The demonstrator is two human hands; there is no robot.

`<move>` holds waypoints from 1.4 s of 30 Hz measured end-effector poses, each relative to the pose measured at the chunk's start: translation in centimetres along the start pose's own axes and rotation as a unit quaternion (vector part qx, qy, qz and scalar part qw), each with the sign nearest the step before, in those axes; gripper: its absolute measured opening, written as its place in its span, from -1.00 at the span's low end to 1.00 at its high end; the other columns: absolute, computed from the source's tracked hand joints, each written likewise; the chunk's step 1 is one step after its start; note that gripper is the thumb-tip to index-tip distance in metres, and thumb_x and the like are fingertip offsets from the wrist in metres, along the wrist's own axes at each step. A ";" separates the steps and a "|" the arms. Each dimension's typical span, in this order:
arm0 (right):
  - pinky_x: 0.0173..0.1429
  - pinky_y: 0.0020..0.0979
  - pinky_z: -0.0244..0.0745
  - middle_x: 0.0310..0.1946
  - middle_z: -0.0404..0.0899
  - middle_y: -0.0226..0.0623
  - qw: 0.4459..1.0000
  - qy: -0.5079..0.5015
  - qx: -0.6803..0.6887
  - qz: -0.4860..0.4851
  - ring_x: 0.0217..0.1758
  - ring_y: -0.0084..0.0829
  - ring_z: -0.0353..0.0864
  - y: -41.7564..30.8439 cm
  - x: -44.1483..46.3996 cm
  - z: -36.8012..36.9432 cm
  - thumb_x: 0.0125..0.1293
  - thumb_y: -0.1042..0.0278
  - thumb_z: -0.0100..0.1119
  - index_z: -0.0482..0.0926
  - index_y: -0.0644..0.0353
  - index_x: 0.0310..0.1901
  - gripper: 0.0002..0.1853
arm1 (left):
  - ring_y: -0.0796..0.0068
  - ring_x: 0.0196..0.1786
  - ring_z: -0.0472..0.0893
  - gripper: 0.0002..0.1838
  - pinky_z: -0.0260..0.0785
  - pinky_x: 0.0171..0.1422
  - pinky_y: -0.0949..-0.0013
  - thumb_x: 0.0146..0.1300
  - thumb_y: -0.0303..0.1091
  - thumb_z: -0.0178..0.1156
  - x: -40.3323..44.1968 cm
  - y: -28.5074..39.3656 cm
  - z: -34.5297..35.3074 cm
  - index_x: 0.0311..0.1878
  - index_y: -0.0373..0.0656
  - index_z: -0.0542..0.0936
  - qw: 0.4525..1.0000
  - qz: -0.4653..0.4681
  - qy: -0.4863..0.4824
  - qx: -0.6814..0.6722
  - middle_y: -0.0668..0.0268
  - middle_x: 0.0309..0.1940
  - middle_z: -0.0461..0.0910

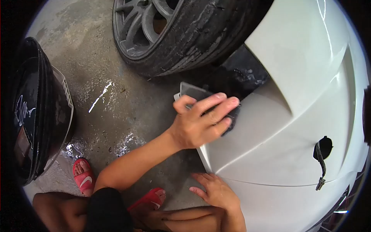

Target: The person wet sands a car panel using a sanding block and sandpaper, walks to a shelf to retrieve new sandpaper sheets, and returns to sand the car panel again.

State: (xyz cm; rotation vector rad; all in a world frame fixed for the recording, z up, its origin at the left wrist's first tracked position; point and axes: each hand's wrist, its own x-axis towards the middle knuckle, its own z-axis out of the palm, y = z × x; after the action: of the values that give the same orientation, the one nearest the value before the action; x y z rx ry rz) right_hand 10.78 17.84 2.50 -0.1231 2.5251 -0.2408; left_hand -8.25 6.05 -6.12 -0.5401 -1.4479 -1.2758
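A left hand (205, 121) spreads over a dark, partly see-through flat piece (194, 90) at the wheel-arch edge of a white car body panel (255, 147), its grip too blurred to tell; the right hand (220, 191), fingers parted, rests near the panel's lower corner; a black tyre (208, 38) on a grey spoked wheel (148, 19) crowds the arch; a cable (321, 162) dangles from a hole; a black bucket (58, 112) stands on wet concrete (104, 127).

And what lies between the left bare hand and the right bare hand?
In the head view, the edge of the glossy white car panel lies between left hand and right hand, with grey floor beside it.
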 end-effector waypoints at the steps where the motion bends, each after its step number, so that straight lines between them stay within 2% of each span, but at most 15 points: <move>1: 0.30 -0.06 0.50 0.17 0.65 -0.05 0.999 0.010 -0.030 -0.005 0.17 0.04 0.63 0.0 0.2 0.0 0.49 -0.03 0.21 0.57 0.22 0.28 -0.47 | 0.40 0.20 0.67 -0.90 0.05 0.18 0.19 0.35 -0.32 0.27 0.7 0.0 0.5 -0.14 0.05 0.54 0.999 0.017 0.032 -0.007 0.29 0.16 0.76; 2: 0.29 -0.07 0.51 0.17 0.66 -0.06 0.998 0.015 -0.056 -0.003 0.16 0.04 0.63 -0.1 0.2 0.3 0.47 -0.01 0.23 0.57 0.22 0.28 -0.47 | 0.39 0.20 0.67 -0.89 0.06 0.16 0.19 0.33 -0.32 0.28 2.0 -0.3 2.6 -0.15 0.04 0.53 0.993 0.040 0.108 -0.016 0.28 0.17 0.75; 4: 0.29 -0.06 0.51 0.16 0.66 -0.06 1.000 0.001 -0.008 -0.004 0.16 0.03 0.63 -0.3 0.5 0.3 0.47 -0.01 0.23 0.57 0.21 0.28 -0.47 | 0.37 0.20 0.67 -0.89 0.06 0.14 0.18 0.33 -0.33 0.27 2.4 -0.8 3.2 -0.16 0.03 0.53 0.990 0.036 0.136 -0.020 0.27 0.18 0.75; 6: 0.29 -0.06 0.51 0.16 0.66 -0.08 0.999 -0.011 0.040 0.005 0.16 0.04 0.63 -0.3 0.4 0.2 0.47 -0.02 0.24 0.57 0.21 0.28 -0.47 | 0.36 0.20 0.68 -0.90 0.07 0.12 0.18 0.32 -0.33 0.26 1.6 -0.7 2.9 -0.17 0.02 0.52 0.991 0.033 0.131 -0.011 0.27 0.18 0.74; 9: 0.28 -0.05 0.51 0.10 0.69 -0.03 0.999 0.009 -0.037 -0.014 0.13 0.05 0.64 -0.4 0.6 0.3 0.51 -0.03 0.17 0.58 0.23 0.26 -0.48 | 0.38 0.20 0.67 -0.90 0.05 0.15 0.19 0.36 -0.33 0.26 0.2 0.2 2.5 -0.21 0.02 0.51 0.993 0.012 0.117 -0.009 0.32 0.17 0.75; 12: 0.30 -0.06 0.50 0.12 0.68 -0.04 1.000 0.023 -0.016 -0.008 0.13 0.06 0.64 -1.0 0.8 0.0 0.51 -0.03 0.16 0.57 0.22 0.28 -0.47 | 0.39 0.20 0.67 -0.91 0.05 0.16 0.19 0.37 -0.33 0.26 1.9 -0.6 3.7 -0.21 0.03 0.51 0.987 0.021 0.159 -0.023 0.32 0.17 0.75; 15: 0.31 -0.05 0.50 0.17 0.66 -0.05 1.000 -0.010 0.025 0.001 0.14 0.07 0.63 -0.9 0.6 -0.3 0.52 -0.05 0.15 0.56 0.22 0.28 -0.47 | 0.39 0.21 0.67 -0.93 0.05 0.15 0.20 0.37 -0.31 0.25 0.2 -0.5 3.2 -0.18 0.03 0.53 0.989 0.025 0.147 -0.014 0.29 0.18 0.75; 18: 0.32 -0.05 0.49 0.20 0.64 -0.06 1.000 -0.009 -0.029 -0.006 0.16 0.08 0.62 -0.5 0.6 0.2 0.52 -0.06 0.14 0.56 0.23 0.28 -0.46 | 0.38 0.20 0.67 -0.93 0.05 0.14 0.20 0.37 -0.31 0.25 0.3 -0.5 3.2 -0.15 0.03 0.56 0.989 0.035 0.140 -0.005 0.26 0.20 0.74; 22: 0.32 -0.04 0.49 0.20 0.64 -0.03 1.000 -0.008 0.001 0.015 0.18 0.11 0.61 -1.1 0.1 0.0 0.53 -0.05 0.14 0.56 0.24 0.28 -0.46 | 0.36 0.19 0.68 -0.95 0.05 0.14 0.22 0.37 -0.34 0.23 1.5 0.7 3.7 -0.17 0.01 0.55 0.984 -0.023 0.167 -0.057 0.23 0.17 0.75; 25: 0.34 -0.03 0.48 0.20 0.63 -0.01 1.000 -0.014 -0.008 0.005 0.20 0.11 0.61 -0.6 0.6 -0.2 0.53 -0.06 0.12 0.55 0.23 0.29 -0.46 | 0.37 0.18 0.68 -0.96 0.07 0.14 0.23 0.38 -0.34 0.22 0.0 0.2 2.8 -0.16 0.03 0.56 0.989 -0.002 0.144 -0.018 0.22 0.16 0.76; 30: 0.33 -0.07 0.48 0.14 0.66 -0.01 1.000 0.002 0.003 0.004 0.16 0.07 0.62 -1.0 0.7 0.0 0.51 -0.04 0.18 0.55 0.25 0.28 -0.46 | 0.34 0.16 0.69 -0.95 0.07 0.12 0.21 0.37 -0.35 0.23 2.0 0.0 4.1 -0.17 0.00 0.55 0.982 0.005 0.185 -0.033 0.20 0.17 0.75; 36: 0.35 -0.04 0.47 0.20 0.65 -0.03 1.000 -0.007 -0.029 0.005 0.20 0.10 0.61 -0.7 1.1 0.0 0.52 -0.04 0.15 0.55 0.24 0.30 -0.46 | 0.40 0.19 0.67 -0.94 0.04 0.13 0.21 0.38 -0.33 0.25 1.6 0.1 4.0 -0.19 0.03 0.54 0.985 0.011 0.170 0.003 0.28 0.17 0.75; 42: 0.28 -0.06 0.52 0.14 0.67 -0.03 1.000 0.010 -0.007 -0.007 0.13 0.07 0.63 -0.9 1.2 0.0 0.49 -0.02 0.21 0.56 0.25 0.28 -0.46 | 0.41 0.20 0.67 -0.92 0.04 0.17 0.19 0.33 -0.34 0.29 1.1 -1.0 3.2 -0.27 0.04 0.56 0.987 0.038 0.159 0.006 0.35 0.18 0.75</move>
State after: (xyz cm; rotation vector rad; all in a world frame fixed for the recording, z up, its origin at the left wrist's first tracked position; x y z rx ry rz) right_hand 9.84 16.77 2.08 -0.1451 2.5473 -0.2318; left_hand -10.79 8.22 -5.06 -0.3614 -1.1572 -1.2291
